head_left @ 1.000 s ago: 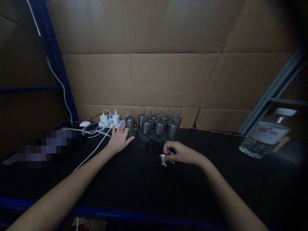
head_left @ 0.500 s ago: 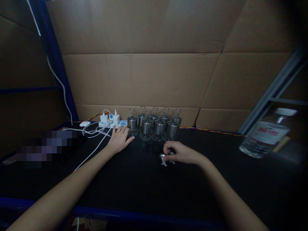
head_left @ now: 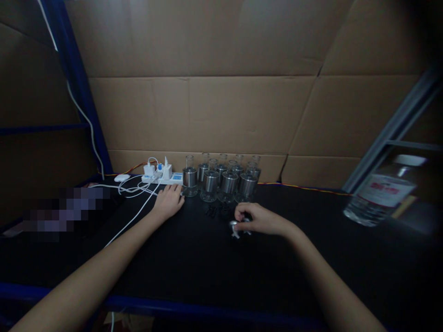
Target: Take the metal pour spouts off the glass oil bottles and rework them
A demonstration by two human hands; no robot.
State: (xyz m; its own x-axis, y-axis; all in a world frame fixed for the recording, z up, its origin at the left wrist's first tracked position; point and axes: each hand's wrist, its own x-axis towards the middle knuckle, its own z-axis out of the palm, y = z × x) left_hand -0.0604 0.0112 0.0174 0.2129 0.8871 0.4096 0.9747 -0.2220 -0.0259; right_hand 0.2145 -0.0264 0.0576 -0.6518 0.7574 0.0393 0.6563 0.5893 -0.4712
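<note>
My left hand (head_left: 168,202) rests on the black tabletop (head_left: 194,267) with its fingers curled and drawn together. A small pale bit (head_left: 182,194) shows at its thumb and fingertips; what it is, I cannot make out. To the right of this hand stand several glass bottles with metal sleeves (head_left: 210,182), upright in a cluster. My right hand (head_left: 256,219) is closed in a pinch over small silver metal parts (head_left: 234,229), thumb against one of them. Between the hands, small black pieces (head_left: 212,211) lie in front of the bottles.
A white power strip (head_left: 178,178) with plugs and loose white cables (head_left: 133,216) sits at the back left. Far right stands a large clear plastic bottle (head_left: 380,198) with a white cap. Cardboard (head_left: 235,113) walls off the back, and a blue metal rail (head_left: 166,308) runs along the front.
My left hand has drawn back slightly from the nearest bottle, its spread fingers curling together. My right hand and the silver parts look unmoved.
</note>
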